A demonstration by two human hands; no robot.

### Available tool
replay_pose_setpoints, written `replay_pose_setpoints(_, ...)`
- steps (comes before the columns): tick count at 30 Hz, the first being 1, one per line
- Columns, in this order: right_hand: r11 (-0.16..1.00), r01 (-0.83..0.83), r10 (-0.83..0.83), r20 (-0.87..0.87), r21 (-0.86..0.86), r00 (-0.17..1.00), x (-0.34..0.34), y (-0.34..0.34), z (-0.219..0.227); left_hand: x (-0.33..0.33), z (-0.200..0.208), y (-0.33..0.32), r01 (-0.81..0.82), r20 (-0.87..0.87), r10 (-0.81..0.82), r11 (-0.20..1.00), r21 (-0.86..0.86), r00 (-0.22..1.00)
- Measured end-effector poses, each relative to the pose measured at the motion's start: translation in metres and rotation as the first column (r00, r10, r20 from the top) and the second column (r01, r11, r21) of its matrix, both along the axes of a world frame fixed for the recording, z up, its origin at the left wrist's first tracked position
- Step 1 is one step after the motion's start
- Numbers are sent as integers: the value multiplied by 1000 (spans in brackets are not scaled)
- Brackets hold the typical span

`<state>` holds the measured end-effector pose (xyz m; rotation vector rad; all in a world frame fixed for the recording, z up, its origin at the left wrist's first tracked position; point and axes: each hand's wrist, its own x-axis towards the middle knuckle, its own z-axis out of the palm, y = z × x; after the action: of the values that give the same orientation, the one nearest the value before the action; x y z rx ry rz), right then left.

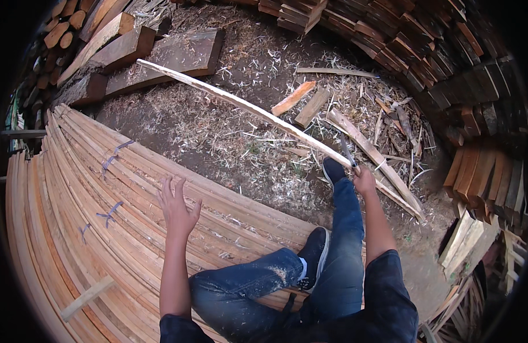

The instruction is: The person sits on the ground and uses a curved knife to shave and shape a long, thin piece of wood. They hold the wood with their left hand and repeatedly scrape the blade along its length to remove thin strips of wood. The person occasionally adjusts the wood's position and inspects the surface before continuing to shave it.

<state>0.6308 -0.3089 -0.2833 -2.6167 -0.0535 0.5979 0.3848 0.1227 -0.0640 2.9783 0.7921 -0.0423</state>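
Note:
My right hand is closed around the handle of a knife, its grey blade pointing away from me. Close by the knife runs a long, thin pale wooden strip, slanting from the far left down past my right shoe. Whether the blade touches the strip I cannot tell. My left hand is open with its fingers spread, holding nothing. It hovers over a broad stack of long wooden strips to my left, and any contact with the stack is unclear.
Thick beams lie at the far left. Wood shavings cover the ground, with short offcuts and a split plank ahead. Piled boards curve around the right side. A short wooden piece lies across the strips near me.

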Motion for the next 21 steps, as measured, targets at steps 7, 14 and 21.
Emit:
replay_pose_setpoints(7, 954, -13, 15, 4, -301, 1000, 61, 3, -97, -217, -10, 6, -409, -436, 453, 891, 196, 778)
replay_pose_setpoints(14, 911, -119, 153, 56, -395, 987, 138, 33, -137, -223, -31, -25, -589, -359, 582, 801, 102, 729)
replay_pose_setpoints(21, 918, -191, 201, -7, -348, 980, 201, 91, -136, -214, -27, -19, -548, -480, 550, 821, 161, 683)
